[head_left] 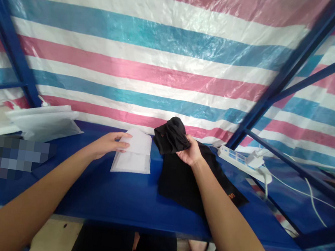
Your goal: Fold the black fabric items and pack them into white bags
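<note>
Cloth (169, 136), black and bunched into a bundle, is clamped between the thumb and fingers of the right hand (189, 150), raised over the far part of the table. The left hand (115, 145) lays its fingertips over the left edge of a white packet (133, 162); whether thumb and fingers pinch it, I cannot tell. The packet is left of the bundle, its near end towards the table's near edge.

Under and near the bundle, a 2nd black cloth (180, 181) is spread on the blue table (107, 200), with orange lettering at its right end, partly hidden by the right forearm. Farther right is a white power strip (233, 157) with plugs in it and white cables (310, 197) trailing right. At the far left stands a pale bag (46, 123); near it, a pixelated patch hides what is there.

2 blue posts, a left post (14, 41) and a right post (281, 79), slant upward in front of a striped sheet (144, 68) in red, white and blue. Below the near edge show 2 black-clad legs (107, 246).
</note>
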{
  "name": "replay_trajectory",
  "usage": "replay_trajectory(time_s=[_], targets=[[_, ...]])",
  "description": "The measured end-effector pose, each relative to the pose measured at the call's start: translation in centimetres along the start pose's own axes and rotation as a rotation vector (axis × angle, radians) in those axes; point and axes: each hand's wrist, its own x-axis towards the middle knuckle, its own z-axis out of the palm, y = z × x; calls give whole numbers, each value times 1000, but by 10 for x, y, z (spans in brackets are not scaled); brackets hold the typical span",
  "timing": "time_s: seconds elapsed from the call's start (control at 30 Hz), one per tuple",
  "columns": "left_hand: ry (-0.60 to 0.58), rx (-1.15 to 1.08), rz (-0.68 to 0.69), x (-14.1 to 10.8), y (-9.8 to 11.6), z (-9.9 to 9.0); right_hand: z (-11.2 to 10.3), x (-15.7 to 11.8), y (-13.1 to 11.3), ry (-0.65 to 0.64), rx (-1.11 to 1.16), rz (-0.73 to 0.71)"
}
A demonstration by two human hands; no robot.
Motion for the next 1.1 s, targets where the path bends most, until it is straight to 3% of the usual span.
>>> replay_trajectory(time_s=[0.13, 0.3, 0.5, 0.57, 0.63, 0.73, 0.83, 0.97, 1.1], targets=[[-44, 205, -19, -4, 8, -10, -4, 5, -2, -20, 99, -45], [-100, 458, 5, -8, 12, -17, -2, 4, -1, 43, 119, -10], [-131, 596, 81, -13, 18, -26, 2, 3, -1, 68, 111, -16], [-91, 604, 77, -13, 20, -30, 2, 3, -1, 61, 100, -20], [32, 612, 131, -11, 21, -29, 3, 4, 0, 53, 89, -20], [178, 682, 355, -3, 11, -18, 3, 4, 1, 46, 75, -22], [93, 820, 543, 5, -14, 5, 3, 4, 2, 50, 69, -22], [-133, 963, 419, 10, -47, 35, 3, 3, 2, 63, 79, -20], [-194, 1025, 324, 11, -55, 45, 5, 2, 3, 72, 58, -10]])
